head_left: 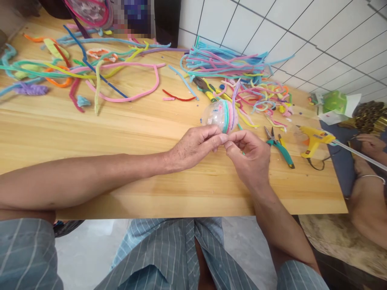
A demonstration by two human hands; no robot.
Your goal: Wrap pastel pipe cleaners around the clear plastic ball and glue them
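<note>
A clear plastic ball (213,114) rests on the table, with green, pink and purple pipe cleaners (232,114) running around its right side. The purple one has a loose end sticking up past the ball. My left hand (196,146) is closed against the near side of the ball, thumb and fingers pressed together. Right beside it, my right hand (251,158) pinches at the near ends of the pipe cleaners; its fingertips meet my left thumb and hide the exact spot. Bits of green show by my right fingers.
Loose pipe cleaners (130,98) spread across the left; a bundle (223,62) lies by the tiled wall. Yellow-handled pliers (208,89) sit behind the ball. Green-handled pliers (281,151) and a yellow glue gun (316,140) lie right. Another person's arm (370,197) is at the far right.
</note>
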